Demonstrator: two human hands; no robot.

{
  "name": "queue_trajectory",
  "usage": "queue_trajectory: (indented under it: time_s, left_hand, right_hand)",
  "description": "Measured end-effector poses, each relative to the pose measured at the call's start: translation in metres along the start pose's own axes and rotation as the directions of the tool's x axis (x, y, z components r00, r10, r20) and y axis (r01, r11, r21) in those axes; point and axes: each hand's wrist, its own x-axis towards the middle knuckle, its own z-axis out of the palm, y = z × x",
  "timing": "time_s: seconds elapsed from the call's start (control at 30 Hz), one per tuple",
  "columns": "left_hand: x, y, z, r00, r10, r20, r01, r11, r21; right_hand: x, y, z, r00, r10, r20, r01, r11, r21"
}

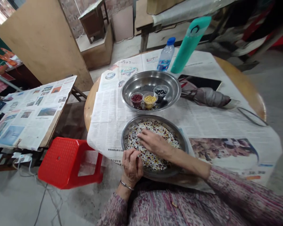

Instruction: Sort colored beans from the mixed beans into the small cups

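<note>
A wide steel basin (184,141) near my body holds a mix of white grains (157,163) with dark, yellow and red beans. My right hand (154,143) reaches across it, fingers stretched over the mix and slightly bent. At the basin's near left rim is my left hand (132,164), its fingers curled together; anything in them is too small to make out. Just behind stands a second steel basin (153,75). In it sit three small clear cups: one of red beans (136,98), one of yellow beans (150,99), one of black beans (161,92). Loose dark beans lie beside them.
Newspaper (106,125) covers the round table. Behind the basins stand a water bottle (166,55) and a tall teal flask (191,44). A folded grey umbrella (207,96) and a dark flat device (202,82) lie right. A red stool (61,161) is on the left.
</note>
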Motion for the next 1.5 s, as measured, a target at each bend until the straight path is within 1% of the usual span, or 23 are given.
queue_trajectory:
  time_s: [0.1, 0.13, 0.2, 0.27, 0.33, 0.37, 0.43, 0.5, 0.57, 0.63, 0.7, 0.8, 0.9, 0.93, 1.0, 1.07, 1.1, 1.2, 1.27, 1.3, 1.37, 1.43, 1.5]
  left_hand:
    - [0.002, 0.0, 0.0, 1.0, 0.01, -0.02, -0.01, 1.0, -0.006]
    - [0.002, 0.0, 0.0, 1.0, 0.007, -0.024, -0.007, 1.0, -0.011]
    - [0.003, 0.0, -0.001, 1.0, -0.003, -0.02, 0.003, 1.0, -0.019]
    - [0.002, 0.001, -0.001, 1.0, -0.008, -0.003, 0.008, 1.0, -0.018]
    - [0.002, 0.001, -0.001, 1.0, -0.013, 0.015, 0.013, 1.0, -0.015]
    - [0.001, 0.001, -0.001, 1.0, -0.016, 0.02, 0.016, 1.0, -0.013]
    - [0.001, 0.0, 0.0, 1.0, -0.021, 0.023, 0.022, 1.0, -0.01]
    - [0.0, 0.0, 0.0, 0.999, -0.028, 0.024, 0.028, 1.0, -0.004]
    - [0.0, 0.0, 0.001, 0.999, -0.028, 0.024, 0.028, 1.0, -0.001]
    - [-0.001, 0.0, 0.001, 1.0, -0.024, 0.016, 0.024, 1.0, 0.001]
    - [0.0, 0.0, 0.001, 1.0, -0.022, 0.013, 0.022, 1.0, 0.002]
    - [0.001, 0.001, 0.001, 1.0, -0.019, 0.014, 0.019, 1.0, 0.002]
    - [0.002, 0.001, 0.001, 1.0, -0.015, -0.008, 0.015, 1.0, -0.005]
    - [0.002, 0.001, 0.001, 1.0, -0.014, -0.017, 0.014, 1.0, -0.005]
    - [0.002, 0.001, 0.001, 1.0, -0.011, -0.024, 0.011, 1.0, -0.004]
    - [0.002, 0.001, 0.002, 1.0, -0.008, -0.018, 0.008, 1.0, -0.008]
    - [0.002, 0.001, 0.002, 1.0, -0.008, -0.013, 0.008, 1.0, -0.014]
    - [0.001, 0.001, 0.001, 1.0, -0.01, -0.006, 0.01, 0.999, -0.031]
    - [0.002, 0.001, 0.001, 1.0, -0.007, -0.004, 0.007, 0.999, -0.033]
    - [0.002, 0.001, 0.001, 1.0, -0.007, -0.003, 0.007, 0.999, -0.032]
    - [0.003, 0.002, 0.001, 1.0, -0.006, -0.004, 0.006, 1.0, -0.024]
    - [0.002, 0.002, 0.002, 1.0, -0.003, -0.013, 0.003, 1.0, -0.019]
    - [0.002, 0.001, 0.002, 0.999, -0.005, -0.034, 0.004, 1.0, -0.019]
  right_hand:
    - [-0.011, -0.017, 0.006, 0.982, -0.174, 0.072, 0.168, 0.983, 0.079]
    - [-0.014, -0.017, 0.005, 0.973, -0.216, 0.082, 0.211, 0.975, 0.074]
    - [-0.017, -0.006, 0.0, 0.964, -0.256, 0.068, 0.256, 0.967, 0.011]
    - [-0.018, 0.014, -0.01, 0.975, -0.224, -0.002, 0.223, 0.97, -0.093]
    - [-0.019, 0.035, -0.02, 0.987, -0.133, -0.091, 0.113, 0.973, -0.202]
    - [-0.02, 0.044, -0.024, 0.988, -0.098, -0.116, 0.068, 0.968, -0.243]
    - [-0.027, 0.053, -0.029, 0.991, -0.065, -0.118, 0.029, 0.957, -0.289]
    - [-0.038, 0.052, -0.029, 0.994, -0.049, -0.099, 0.018, 0.956, -0.292]
    - [-0.053, 0.043, -0.024, 0.995, -0.023, -0.099, -0.003, 0.968, -0.252]
    - [-0.064, 0.029, -0.015, 0.994, 0.0, -0.105, -0.017, 0.986, -0.164]
    - [-0.068, 0.013, -0.004, 0.997, -0.002, -0.077, -0.002, 0.999, -0.054]
    - [-0.055, -0.009, 0.012, 0.999, -0.05, 0.012, 0.049, 0.996, 0.074]
    - [-0.027, -0.018, 0.015, 0.995, -0.093, 0.025, 0.09, 0.992, 0.089]
    - [-0.018, -0.016, 0.011, 0.996, -0.087, 0.004, 0.086, 0.994, 0.068]
    - [-0.004, -0.005, 0.001, 0.996, -0.042, -0.083, 0.042, 0.999, 0.01]
    - [0.0, 0.01, -0.011, 0.979, 0.046, -0.198, -0.054, 0.998, -0.036]
    - [0.0, 0.019, -0.017, 0.97, 0.078, -0.231, -0.095, 0.993, -0.067]
    - [-0.003, 0.035, -0.023, 0.951, 0.167, -0.259, -0.218, 0.958, -0.185]
    - [0.001, 0.035, -0.018, 0.954, 0.187, -0.233, -0.245, 0.936, -0.254]
    - [0.005, 0.031, -0.014, 0.961, 0.178, -0.209, -0.232, 0.934, -0.272]
    - [0.016, 0.018, -0.004, 0.981, 0.121, -0.154, -0.159, 0.953, -0.259]
    - [0.026, 0.002, 0.006, 0.993, 0.045, -0.111, -0.065, 0.981, -0.185]
    - [0.029, -0.012, 0.012, 0.997, -0.058, -0.059, 0.052, 0.993, -0.104]
